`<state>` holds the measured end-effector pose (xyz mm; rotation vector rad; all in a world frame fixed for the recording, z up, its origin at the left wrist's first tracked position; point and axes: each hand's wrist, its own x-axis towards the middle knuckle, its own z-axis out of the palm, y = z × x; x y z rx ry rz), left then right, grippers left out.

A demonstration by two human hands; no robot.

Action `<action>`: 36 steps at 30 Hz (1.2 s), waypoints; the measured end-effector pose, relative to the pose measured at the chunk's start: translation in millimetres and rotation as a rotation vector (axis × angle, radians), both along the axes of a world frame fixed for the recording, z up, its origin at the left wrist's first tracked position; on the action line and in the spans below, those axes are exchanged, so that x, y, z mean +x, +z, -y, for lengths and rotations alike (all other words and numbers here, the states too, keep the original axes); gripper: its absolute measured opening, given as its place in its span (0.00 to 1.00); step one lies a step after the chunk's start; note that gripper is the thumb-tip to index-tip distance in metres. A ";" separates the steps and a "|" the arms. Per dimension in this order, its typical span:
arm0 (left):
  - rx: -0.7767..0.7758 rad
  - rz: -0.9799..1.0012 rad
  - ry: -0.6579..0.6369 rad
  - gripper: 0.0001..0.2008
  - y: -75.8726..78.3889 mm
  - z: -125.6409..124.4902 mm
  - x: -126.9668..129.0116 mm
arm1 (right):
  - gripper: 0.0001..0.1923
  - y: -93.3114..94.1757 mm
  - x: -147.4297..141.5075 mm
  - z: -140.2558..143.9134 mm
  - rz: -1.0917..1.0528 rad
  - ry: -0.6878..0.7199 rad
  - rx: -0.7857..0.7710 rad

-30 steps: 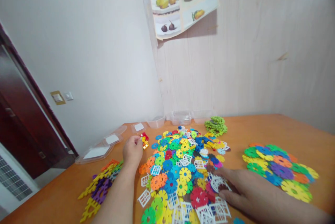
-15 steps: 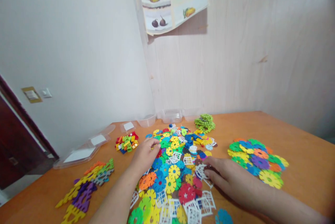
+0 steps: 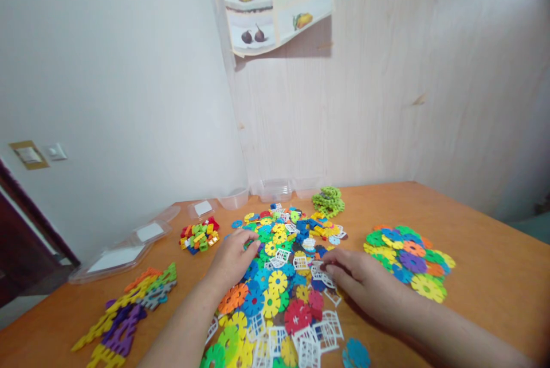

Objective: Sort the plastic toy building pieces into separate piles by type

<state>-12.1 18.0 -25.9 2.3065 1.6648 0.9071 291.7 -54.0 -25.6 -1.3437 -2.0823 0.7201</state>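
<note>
Near tabletop front edge, right hand (image 3: 365,285) pinches a white lattice piece (image 3: 320,276) at its fingertips, left hand (image 3: 234,259) curled loosely on mixed pile (image 3: 279,282) just left.

disc pile (image 3: 283,282) centre of table (image 3: 494,276) | small bricks (image 3: 198,236) left | disc cluster (image 3: 408,256) right | containers (image 3: 270,190) behind

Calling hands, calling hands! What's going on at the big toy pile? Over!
Left hand flat on the pile, fingers open. Right hand fingertips on a white window piece, grip unclear. Small bricks left, sorted discs right, both clear of the hands.
</note>
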 end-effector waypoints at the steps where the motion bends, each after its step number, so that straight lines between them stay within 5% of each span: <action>1: -0.002 0.001 -0.002 0.13 -0.1 0.2 0.2 | 0.16 1.9 -1.2 1.6 -0.009 0.034 -0.016; 9: 0.018 -0.018 0.023 0.13 0.6 -0.2 -0.5 | 0.21 14.6 3.4 11.2 0.201 0.018 -0.019; 15: 0.027 -0.037 0.077 0.20 -6.3 -6.9 -7.0 | 0.43 22.3 11.9 29.4 0.359 0.158 -0.061; 24: -0.081 -0.054 0.118 0.30 -23.4 -14.3 -13.7 | 0.28 20.7 3.6 32.2 0.434 0.140 -0.053; 28: -0.057 -0.024 0.088 0.27 -21.9 -12.2 -10.1 | 0.15 9.7 0.1 26.0 0.333 0.137 0.010; 36: -0.030 0.080 -0.064 0.19 -10.4 -0.9 6.3 | 0.14 6.5 -2.2 14.2 0.228 0.058 -0.003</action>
